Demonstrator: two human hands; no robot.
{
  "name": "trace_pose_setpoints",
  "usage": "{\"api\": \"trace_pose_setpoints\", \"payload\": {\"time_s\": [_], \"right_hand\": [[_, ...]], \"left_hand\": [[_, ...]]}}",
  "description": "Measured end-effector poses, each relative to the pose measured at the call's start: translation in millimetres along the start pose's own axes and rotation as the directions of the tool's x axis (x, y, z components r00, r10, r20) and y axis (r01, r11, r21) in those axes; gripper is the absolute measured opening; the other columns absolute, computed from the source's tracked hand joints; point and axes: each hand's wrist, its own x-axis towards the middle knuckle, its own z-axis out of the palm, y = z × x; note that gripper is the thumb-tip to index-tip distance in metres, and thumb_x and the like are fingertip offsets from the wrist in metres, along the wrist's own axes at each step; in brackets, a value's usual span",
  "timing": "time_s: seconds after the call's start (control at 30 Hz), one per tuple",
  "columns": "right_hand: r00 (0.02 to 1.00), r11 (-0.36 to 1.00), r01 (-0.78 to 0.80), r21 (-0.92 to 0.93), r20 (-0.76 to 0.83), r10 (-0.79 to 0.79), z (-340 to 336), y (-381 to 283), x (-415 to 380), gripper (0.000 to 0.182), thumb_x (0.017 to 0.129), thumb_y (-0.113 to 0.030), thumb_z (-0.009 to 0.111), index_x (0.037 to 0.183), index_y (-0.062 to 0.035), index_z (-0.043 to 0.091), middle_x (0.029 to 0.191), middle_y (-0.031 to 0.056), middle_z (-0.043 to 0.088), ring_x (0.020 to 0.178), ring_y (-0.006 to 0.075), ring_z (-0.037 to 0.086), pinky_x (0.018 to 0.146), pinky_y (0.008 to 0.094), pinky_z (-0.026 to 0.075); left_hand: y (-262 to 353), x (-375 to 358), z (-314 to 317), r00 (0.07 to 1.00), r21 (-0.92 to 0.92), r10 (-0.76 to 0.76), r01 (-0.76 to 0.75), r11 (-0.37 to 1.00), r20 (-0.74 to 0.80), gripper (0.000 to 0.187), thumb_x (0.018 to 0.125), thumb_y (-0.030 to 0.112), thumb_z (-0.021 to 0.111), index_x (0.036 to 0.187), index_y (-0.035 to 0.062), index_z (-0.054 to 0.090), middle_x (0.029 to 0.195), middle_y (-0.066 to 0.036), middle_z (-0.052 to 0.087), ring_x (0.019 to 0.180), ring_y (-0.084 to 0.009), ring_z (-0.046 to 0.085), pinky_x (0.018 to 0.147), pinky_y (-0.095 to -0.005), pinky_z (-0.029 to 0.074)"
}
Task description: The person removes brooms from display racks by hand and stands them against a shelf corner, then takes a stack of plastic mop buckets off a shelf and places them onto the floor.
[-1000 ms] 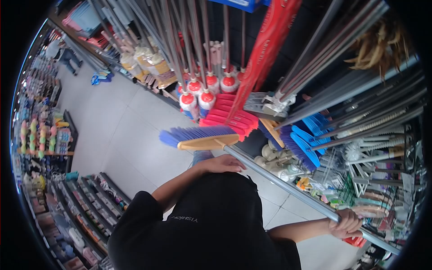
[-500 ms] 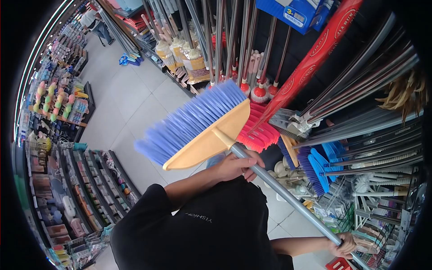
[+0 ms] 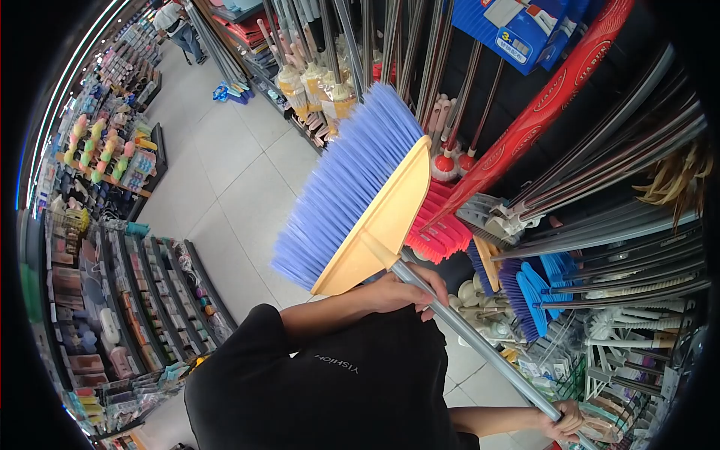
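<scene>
A broom (image 3: pixel 373 217) with lilac-blue bristles, a pale yellow head and a grey metal handle slants across in front of my chest, its head up to the left. My left hand (image 3: pixel 411 291) is wrapped round the handle just below the head. Farther down, my right hand (image 3: pixel 564 421) grips the same handle at the lower right; the handle's end runs out of the picture. The bristles are spread over the aisle floor and the mop stand from my viewpoint.
To the right hang many mops and brooms, with a red-wrapped pole (image 3: pixel 536 112), red brush heads (image 3: pixel 442 225) and blue brushes (image 3: pixel 536 289). On the left stand low shelves (image 3: pixel 142 307) of small goods. A person (image 3: pixel 176 30) is far down the tiled aisle (image 3: pixel 232 180).
The broom head has tilted more upright and its bristles have swung upward and to the right. Both hands keep their hold on the handle, shifting only slightly.
</scene>
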Motion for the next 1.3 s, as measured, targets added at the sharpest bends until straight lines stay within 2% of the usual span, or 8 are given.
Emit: {"api": "trace_pose_setpoints", "payload": {"time_s": [0.2,0.4,0.6,0.7,0.9,1.0,1.2,1.3], "right_hand": [[0.999,0.999,0.036,0.037,0.001,-0.036,-2.0,-5.0,-2.1,0.045,0.079,-0.031,0.064,0.046,-0.013,0.039,0.039,-0.003,0.038,0.029,0.0066,0.033,0.029,0.0196,0.029],[0.984,0.99,-0.093,0.11,0.165,0.074,-8.0,-13.7,-5.6,0.035,0.073,-0.016,0.067,0.049,-0.0127,0.043,0.039,-0.0024,0.043,0.03,0.0062,0.038,0.029,0.0195,0.032],[0.99,0.991,-0.091,0.098,0.121,0.079,-2.5,-2.1,-5.9,0.031,0.069,-0.007,0.068,0.05,-0.0121,0.044,0.041,-0.0016,0.046,0.031,0.0067,0.04,0.03,0.0192,0.034],[0.991,0.992,-0.08,0.096,0.111,0.069,-3.0,0.2,-6.8,0.031,0.068,-0.005,0.068,0.05,-0.0118,0.045,0.041,-0.0015,0.046,0.031,0.0068,0.041,0.031,0.0191,0.034],[0.994,0.99,-0.03,0.136,0.107,0.016,-3.5,6.8,-7.5,0.029,0.073,-0.007,0.065,0.051,-0.0104,0.045,0.042,-0.0007,0.047,0.032,0.007,0.043,0.032,0.0202,0.036],[0.986,0.988,-0.046,0.147,0.165,0.021,-2.8,6.5,-6.8,0.029,0.071,-0.005,0.067,0.051,-0.0104,0.046,0.042,-0.0003,0.047,0.032,0.0075,0.044,0.032,0.0206,0.037],[0.966,0.987,-0.112,0.114,0.244,0.081,2.4,7.3,-8.2,0.031,0.065,-0.002,0.074,0.05,-0.009,0.048,0.042,0.0005,0.049,0.032,0.0089,0.044,0.032,0.0201,0.037],[0.962,0.981,-0.111,0.159,0.267,0.066,4.3,8.7,-8.7,0.031,0.065,-0.002,0.076,0.05,-0.0085,0.049,0.042,0.0012,0.05,0.032,0.0094,0.046,0.032,0.02,0.038]], "left_hand": [[-0.3,2.9,1.4,1.0,0.005,-0.021,0.021,1.0,-0.021,0.028,0.082,0.015,0.059,0.094,-0.0096,0.062,0.074,-0.012,0.057,0.062,-0.0152,0.055,0.052,-0.0232,0.038],[-8.9,2.5,-1.7,0.989,0.041,-0.043,0.049,0.998,-0.145,0.026,0.084,0.018,0.06,0.092,-0.0067,0.063,0.078,-0.012,0.06,0.066,-0.0147,0.055,0.053,-0.0229,0.038],[-19.2,1.7,-15.9,0.995,0.036,-0.076,0.078,0.996,-0.065,0.022,0.083,0.015,0.063,0.091,-0.0048,0.063,0.088,-0.014,0.061,0.086,-0.0216,0.059,0.073,-0.031,0.045],[-13.2,1.2,-10.1,0.985,0.034,-0.098,0.104,0.994,-0.142,0.02,0.081,0.012,0.065,0.092,-0.004,0.062,0.089,-0.014,0.06,0.09,-0.0251,0.059,0.079,-0.0365,0.044],[-14.1,3.1,-16.3,0.998,-0.001,-0.062,0.062,0.998,0.017,0.021,0.081,0.012,0.065,0.095,-0.0032,0.061,0.086,-0.013,0.058,0.09,-0.0253,0.059,0.077,-0.0372,0.045],[-13.6,3.4,-12.7,0.999,-0.002,-0.046,0.046,0.999,-0.002,0.023,0.081,0.014,0.067,0.095,-0.0028,0.06,0.085,-0.012,0.058,0.088,-0.0248,0.06,0.076,-0.0365,0.045],[-26.7,1.4,-19.8,0.965,-0.136,-0.126,0.096,0.986,-0.23,0.02,0.082,0.015,0.067,0.092,-0.0012,0.059,0.085,-0.012,0.059,0.085,-0.0239,0.06,0.075,-0.035,0.047],[-27.7,-0.5,-18.6,0.966,-0.16,-0.175,0.146,0.976,-0.189,0.019,0.083,0.013,0.066,0.094,-0.0005,0.059,0.082,-0.009,0.056,0.086,-0.0237,0.06,0.076,-0.0356,0.047]]}}
